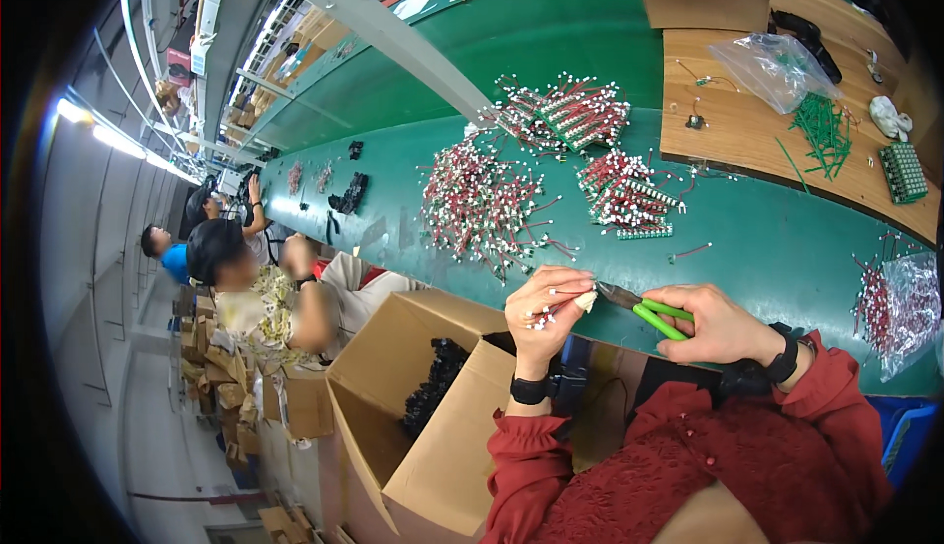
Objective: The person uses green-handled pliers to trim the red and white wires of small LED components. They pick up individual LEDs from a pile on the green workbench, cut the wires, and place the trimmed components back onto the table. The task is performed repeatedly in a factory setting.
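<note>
My right hand is wrapped round green-handled pliers, probably cutters, with the jaws pointing left. Those jaws meet the fingertips of my left hand, which is closed on a bunch of small wired connectors; their white ends poke out below the fingers. What lies between the jaws is too small to make out. Both hands hover over the near edge of the green table. Beyond them spreads a large heap of small boards with red wires and white connectors.
Wired board panels lie behind the heap. At right, a wooden board carries green strips and a plastic bag. Another clear bag sits nearer. A carton with black parts stands left of me; co-workers sit farther left.
</note>
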Motion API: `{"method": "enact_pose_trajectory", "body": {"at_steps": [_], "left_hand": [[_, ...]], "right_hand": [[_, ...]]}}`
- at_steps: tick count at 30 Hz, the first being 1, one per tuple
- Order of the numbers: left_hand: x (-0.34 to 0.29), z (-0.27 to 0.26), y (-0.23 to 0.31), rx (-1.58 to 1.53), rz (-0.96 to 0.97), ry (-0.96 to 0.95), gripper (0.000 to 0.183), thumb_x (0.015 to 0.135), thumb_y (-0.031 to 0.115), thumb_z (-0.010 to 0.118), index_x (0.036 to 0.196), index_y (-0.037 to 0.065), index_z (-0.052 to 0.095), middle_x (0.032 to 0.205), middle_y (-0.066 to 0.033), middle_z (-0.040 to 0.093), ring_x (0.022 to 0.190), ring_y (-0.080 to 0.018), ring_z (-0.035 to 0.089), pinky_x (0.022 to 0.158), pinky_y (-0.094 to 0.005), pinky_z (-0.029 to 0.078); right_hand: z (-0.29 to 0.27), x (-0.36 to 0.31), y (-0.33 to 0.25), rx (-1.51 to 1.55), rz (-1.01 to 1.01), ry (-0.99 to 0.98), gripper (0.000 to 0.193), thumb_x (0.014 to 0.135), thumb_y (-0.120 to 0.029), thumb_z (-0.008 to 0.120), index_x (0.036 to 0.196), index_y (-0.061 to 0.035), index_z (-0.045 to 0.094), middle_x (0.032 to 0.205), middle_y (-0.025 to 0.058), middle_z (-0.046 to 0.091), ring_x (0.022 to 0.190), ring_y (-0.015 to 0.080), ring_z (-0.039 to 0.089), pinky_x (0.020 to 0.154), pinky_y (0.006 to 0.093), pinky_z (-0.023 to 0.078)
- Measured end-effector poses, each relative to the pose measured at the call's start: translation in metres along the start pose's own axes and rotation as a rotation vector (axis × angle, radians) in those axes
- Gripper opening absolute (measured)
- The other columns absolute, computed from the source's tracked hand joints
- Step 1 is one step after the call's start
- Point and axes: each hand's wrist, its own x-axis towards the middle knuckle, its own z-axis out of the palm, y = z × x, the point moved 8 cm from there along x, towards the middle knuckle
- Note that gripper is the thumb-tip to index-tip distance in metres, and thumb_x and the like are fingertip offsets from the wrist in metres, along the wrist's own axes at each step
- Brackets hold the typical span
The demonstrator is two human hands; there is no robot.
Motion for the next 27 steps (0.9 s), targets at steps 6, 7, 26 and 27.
{"method": "enact_pose_trajectory", "body": {"at_steps": [6,7,26,27], "left_hand": [[-0.015,-0.008,-0.023,-0.273,-0.261,0.141,0.014,0.067,-0.006,0.064,0.08,-0.003,0.065,0.083,-0.0168,0.063,0.078,-0.0248,0.06,0.074,-0.0314,0.047],[-0.021,-0.012,-0.032,-0.382,-0.324,0.194,0.014,0.068,-0.005,0.064,0.082,-0.003,0.064,0.084,-0.0168,0.063,0.078,-0.0248,0.06,0.074,-0.0318,0.047],[-0.022,-0.029,-0.042,-0.114,-0.26,0.118,0.014,0.068,-0.007,0.064,0.082,-0.003,0.065,0.091,-0.0143,0.063,0.088,-0.0217,0.058,0.079,-0.0307,0.045],[-0.022,-0.03,-0.042,-0.118,-0.247,0.108,0.014,0.068,-0.007,0.064,0.081,-0.003,0.065,0.092,-0.0141,0.063,0.088,-0.0215,0.058,0.078,-0.0301,0.046]], "right_hand": [[0.025,-0.002,0.01,0.754,0.267,-0.289,0.042,0.073,-0.012,0.06,0.112,0.0024,0.052,0.079,0.0035,0.053,0.06,0.0075,0.047,0.051,0.0191,0.038],[0.024,0.0,0.005,0.881,0.259,-0.272,0.04,0.075,-0.012,0.059,0.112,0.0019,0.052,0.078,0.0026,0.052,0.061,0.0063,0.046,0.051,0.018,0.037],[0.028,0.03,0.014,-0.064,-0.028,0.018,0.049,0.069,-0.024,0.065,0.108,0.0018,0.052,0.073,0.0089,0.054,0.061,0.0165,0.051,0.056,0.0296,0.043],[0.03,0.03,0.014,-0.034,0.013,-0.038,0.047,0.07,-0.023,0.064,0.108,0.002,0.052,0.075,0.008,0.054,0.062,0.0158,0.051,0.056,0.029,0.043]]}}
